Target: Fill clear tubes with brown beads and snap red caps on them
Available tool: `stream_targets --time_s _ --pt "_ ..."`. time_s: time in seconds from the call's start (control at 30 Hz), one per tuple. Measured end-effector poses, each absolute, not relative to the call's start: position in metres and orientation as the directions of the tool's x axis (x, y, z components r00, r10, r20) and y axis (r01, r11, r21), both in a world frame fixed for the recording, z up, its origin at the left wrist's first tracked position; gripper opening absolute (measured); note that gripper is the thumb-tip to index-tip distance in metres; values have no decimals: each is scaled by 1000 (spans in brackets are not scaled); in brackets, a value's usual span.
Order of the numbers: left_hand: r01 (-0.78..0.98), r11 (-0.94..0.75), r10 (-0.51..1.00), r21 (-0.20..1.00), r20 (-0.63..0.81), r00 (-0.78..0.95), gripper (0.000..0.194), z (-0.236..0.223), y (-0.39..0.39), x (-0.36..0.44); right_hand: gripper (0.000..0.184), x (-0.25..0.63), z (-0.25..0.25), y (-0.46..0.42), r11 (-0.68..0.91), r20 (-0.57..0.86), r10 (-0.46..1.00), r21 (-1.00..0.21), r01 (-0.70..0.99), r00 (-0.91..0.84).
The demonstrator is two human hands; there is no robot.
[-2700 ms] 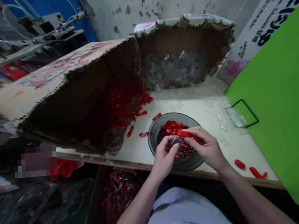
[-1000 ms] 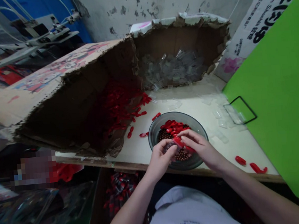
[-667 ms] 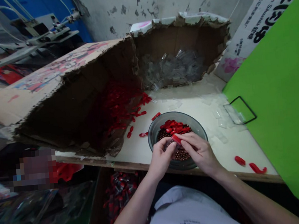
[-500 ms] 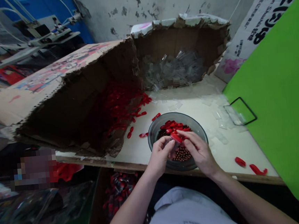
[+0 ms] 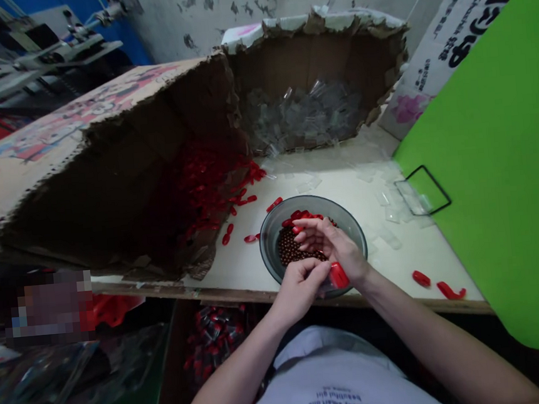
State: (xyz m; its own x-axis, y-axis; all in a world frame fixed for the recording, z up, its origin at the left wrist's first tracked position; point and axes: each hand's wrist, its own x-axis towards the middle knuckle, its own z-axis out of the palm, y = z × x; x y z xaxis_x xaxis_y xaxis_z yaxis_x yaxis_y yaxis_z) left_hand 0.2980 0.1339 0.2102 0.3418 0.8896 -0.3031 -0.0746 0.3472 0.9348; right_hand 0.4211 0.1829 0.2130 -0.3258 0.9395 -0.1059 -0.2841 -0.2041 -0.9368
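Observation:
My left hand [image 5: 303, 287] is closed on a small clear plastic container with a red cap [image 5: 339, 276], held over the near rim of a dark grey bowl [image 5: 267, 252]. The clear body is mostly hidden by my fingers. Its red cap lies against the heel of my right hand [image 5: 337, 246]. That hand is tilted over the bowl with the fingers apart and slightly curved. A small red piece [image 5: 297, 230] shows by its fingertips; whether they touch it I cannot tell. Brown beads [image 5: 292, 247] and several red caps [image 5: 302, 214] lie in the bowl.
A torn cardboard box [image 5: 118, 152] holds a heap of red caps [image 5: 202, 189]; another [image 5: 313, 53] holds clear plastic pieces [image 5: 304, 117]. Two red pieces [image 5: 421, 278] lie at the right, near a green panel [image 5: 492, 163]. Below the table edge are several red-capped containers [image 5: 215, 332].
The red-capped container has moved toward me and to the right, to the bowl's near rim. My right hand's fingers have let go of its cap and spread over the bowl. The view has shifted slightly.

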Motion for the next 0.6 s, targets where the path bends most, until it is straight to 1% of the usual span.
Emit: stream_targets --time_s 0.1,0.27,0.37,0.47,0.53,0.6 --pt "-4 257 935 966 -247 253 41 210 128 302 46 419 215 174 -208 -110 945 -928 -310 -307" --pt "83 238 928 968 -251 273 39 206 124 300 43 419 211 164 -114 -57 975 -958 -263 -215" --pt "77 265 912 961 -276 305 39 201 126 298 43 414 204 163 -173 -115 972 -941 -291 -205" --pt "48 315 900 948 -315 302 40 193 125 294 47 412 198 165 -279 -204 954 -871 -405 -218" --pt "9 370 906 929 -363 216 42 185 120 282 47 421 192 167 -294 -239 955 -834 -467 -174" --pt "-55 402 915 914 -403 -6 45 172 109 259 42 446 181 169 -259 -261 964 -855 -449 -58"
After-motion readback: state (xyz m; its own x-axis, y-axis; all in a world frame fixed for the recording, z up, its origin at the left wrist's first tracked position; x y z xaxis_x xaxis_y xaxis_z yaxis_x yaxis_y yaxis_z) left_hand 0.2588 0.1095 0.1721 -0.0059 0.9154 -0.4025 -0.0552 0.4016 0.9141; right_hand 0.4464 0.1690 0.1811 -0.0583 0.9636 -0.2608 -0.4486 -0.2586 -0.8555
